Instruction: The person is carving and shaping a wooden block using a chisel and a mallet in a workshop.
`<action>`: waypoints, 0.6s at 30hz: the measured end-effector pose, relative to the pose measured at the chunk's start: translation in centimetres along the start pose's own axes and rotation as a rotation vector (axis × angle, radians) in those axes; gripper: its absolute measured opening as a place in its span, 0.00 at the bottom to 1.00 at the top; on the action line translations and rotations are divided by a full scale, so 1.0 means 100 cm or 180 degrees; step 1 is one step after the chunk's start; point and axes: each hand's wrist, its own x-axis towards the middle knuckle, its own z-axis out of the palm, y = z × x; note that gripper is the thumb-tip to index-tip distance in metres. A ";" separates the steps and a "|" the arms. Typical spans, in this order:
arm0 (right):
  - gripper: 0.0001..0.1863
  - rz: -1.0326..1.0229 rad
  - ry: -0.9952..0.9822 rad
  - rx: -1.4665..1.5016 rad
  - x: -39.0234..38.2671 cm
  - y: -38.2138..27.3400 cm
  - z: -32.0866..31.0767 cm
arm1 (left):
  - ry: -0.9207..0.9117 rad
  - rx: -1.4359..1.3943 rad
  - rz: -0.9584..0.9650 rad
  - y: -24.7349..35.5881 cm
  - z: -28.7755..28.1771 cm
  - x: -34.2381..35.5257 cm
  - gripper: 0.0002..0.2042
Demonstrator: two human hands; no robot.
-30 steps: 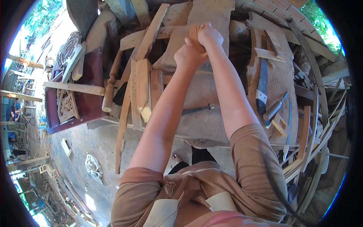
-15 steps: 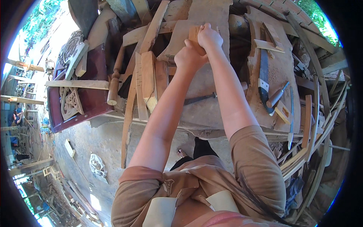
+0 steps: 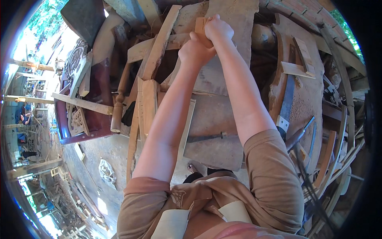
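Both my arms stretch forward over a rough wooden slab [image 3: 213, 115]. My left hand [image 3: 195, 51] is closed round the near end of a small brown wooden block [image 3: 200, 27], its thumb up. Beside it, my right hand [image 3: 219, 31] is closed on the block's right side. The hands touch each other and hide much of the block. Nearer to me, under my arms, a dark flat metal tool like a file [image 3: 205, 138] lies on the slab.
On the right slab lie a handsaw [image 3: 287, 99], thin wood pieces [image 3: 296, 69] and a wooden-handled tool [image 3: 299, 136]. Long boards [image 3: 161, 42], a turned spindle [image 3: 119, 104] and a dark red panel [image 3: 104, 123] with carvings stand left. A white bag [image 3: 106, 173] lies on the floor.
The view has shifted, so the bench and its tools sit differently in the picture. Both hands still grip the block, now slightly higher and further left in view.
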 end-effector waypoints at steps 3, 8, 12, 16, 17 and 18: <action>0.19 0.0033 -0.0015 -0.0034 -0.009 0.002 0.002 | 0.0011 -0.0048 0.0050 -0.003 -0.001 -0.011 0.44; 0.20 0.0098 -0.0081 -0.0085 -0.054 0.001 0.004 | -0.0037 -0.0151 0.0089 -0.020 -0.003 -0.053 0.42; 0.19 0.0151 -0.0071 -0.0212 -0.104 -0.006 0.009 | -0.0060 -0.0332 0.0169 -0.041 -0.007 -0.097 0.41; 0.19 0.0276 -0.0028 -0.0246 -0.149 -0.007 0.014 | -0.0181 -0.0361 0.0241 -0.059 -0.013 -0.137 0.41; 0.19 0.0307 -0.0017 -0.0196 -0.157 -0.008 0.016 | -0.0187 -0.0384 0.0257 -0.064 -0.014 -0.143 0.41; 0.19 0.0337 -0.0005 -0.0145 -0.163 -0.009 0.018 | -0.0205 -0.0398 0.0270 -0.068 -0.015 -0.148 0.41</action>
